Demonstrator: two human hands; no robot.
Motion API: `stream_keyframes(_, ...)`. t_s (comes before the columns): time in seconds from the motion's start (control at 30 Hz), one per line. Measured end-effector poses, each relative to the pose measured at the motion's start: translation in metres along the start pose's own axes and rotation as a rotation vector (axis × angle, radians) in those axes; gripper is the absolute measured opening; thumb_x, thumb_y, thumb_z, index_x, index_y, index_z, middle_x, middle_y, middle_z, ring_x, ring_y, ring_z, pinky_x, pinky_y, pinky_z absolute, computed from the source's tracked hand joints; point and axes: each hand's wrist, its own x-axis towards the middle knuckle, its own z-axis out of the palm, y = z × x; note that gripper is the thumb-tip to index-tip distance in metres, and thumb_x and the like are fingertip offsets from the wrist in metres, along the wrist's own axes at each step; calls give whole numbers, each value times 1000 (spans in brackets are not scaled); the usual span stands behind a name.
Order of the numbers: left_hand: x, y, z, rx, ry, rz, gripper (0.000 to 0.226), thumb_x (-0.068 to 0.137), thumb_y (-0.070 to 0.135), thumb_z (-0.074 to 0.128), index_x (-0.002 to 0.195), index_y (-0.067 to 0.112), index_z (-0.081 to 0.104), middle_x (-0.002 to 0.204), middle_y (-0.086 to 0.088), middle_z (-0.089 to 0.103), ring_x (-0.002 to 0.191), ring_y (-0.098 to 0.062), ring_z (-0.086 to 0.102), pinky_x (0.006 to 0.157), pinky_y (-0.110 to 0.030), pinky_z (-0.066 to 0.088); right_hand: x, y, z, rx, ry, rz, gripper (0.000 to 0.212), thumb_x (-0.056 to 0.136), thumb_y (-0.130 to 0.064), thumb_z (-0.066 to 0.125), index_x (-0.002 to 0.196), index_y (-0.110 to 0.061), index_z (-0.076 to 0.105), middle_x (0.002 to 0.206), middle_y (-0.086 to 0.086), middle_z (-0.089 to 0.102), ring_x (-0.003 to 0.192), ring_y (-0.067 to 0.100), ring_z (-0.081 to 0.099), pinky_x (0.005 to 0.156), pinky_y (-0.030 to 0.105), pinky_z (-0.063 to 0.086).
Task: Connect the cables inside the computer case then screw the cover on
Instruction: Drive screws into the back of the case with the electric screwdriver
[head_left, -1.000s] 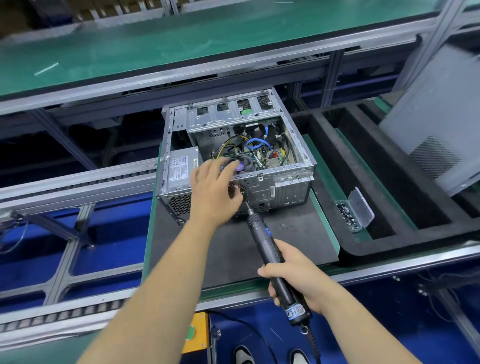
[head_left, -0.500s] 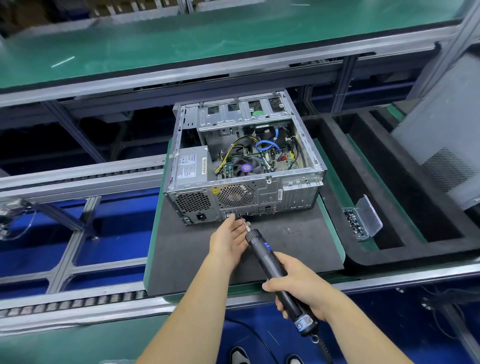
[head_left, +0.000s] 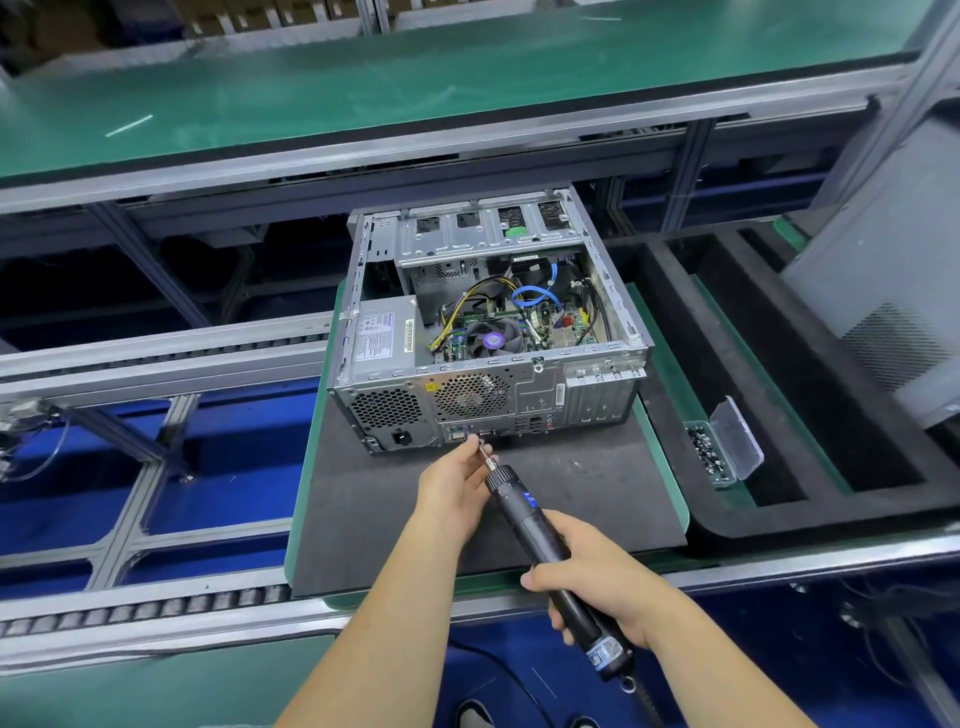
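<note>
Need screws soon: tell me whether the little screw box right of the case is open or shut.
Open. The screw box has its clear lid tilted up and back, and dark screws show inside its tray.

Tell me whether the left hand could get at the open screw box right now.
Probably not directly: the left hand is pinching the electric screwdriver at its tip, and the screw box lies beyond the right hand, so it would cross over.
</note>
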Motion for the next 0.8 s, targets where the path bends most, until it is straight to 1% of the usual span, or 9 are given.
stream_keyframes(0.13,-2,1,0,-99,-38,-53,13,98,13,57,89,4,60,70,-5,63,62,-18,61,62,-33,53,1,1,0,-4,0,2,63,71,-20,77,125,-41,52,95,15,62,55,27,61,50,34,53)
stream_keyframes(0.23,-4,2,-1,-142,-50,-61,16,99,11,55,86,2,60,68,-7,63,57,-18,61,60,-33,53,0,1,0,-7,0,5,62,72,-20,77,124,-44,52,94,15,63,55,28,61,50,34,53)
stream_keyframes(0.47,-7,1,-1,-239,-70,-79,17,100,10,52,90,0,59,67,-8,64,55,-19,62,54,-30,54,-1,0,2,9,-5,-8,62,73,-18,76,125,-42,53,94,15,62,56,27,60,50,33,52)
stream_keyframes(0.57,-8,2,0,-241,-88,-84,17,100,12,52,91,0,59,69,-8,64,57,-19,61,53,-29,55,-2,1,2,20,-1,-14,60,75,-16,75,125,-41,53,93,15,62,56,27,60,51,34,52)
stream_keyframes(0.67,-9,1,2,-191,-73,-54,16,101,13,52,90,2,58,72,-7,63,59,-18,59,53,-28,55,-2,1,5,27,-5,-17,58,75,-17,75,123,-40,53,89,15,62,55,27,59,52,35,53)
stream_keyframes(0.8,-14,-1,9,-171,-68,1,14,101,15,53,93,5,57,77,-6,62,63,-17,59,55,-27,54,-1,3,12,-2,53,-72,54,75,-19,73,116,-48,54,91,13,62,55,25,61,50,34,53)
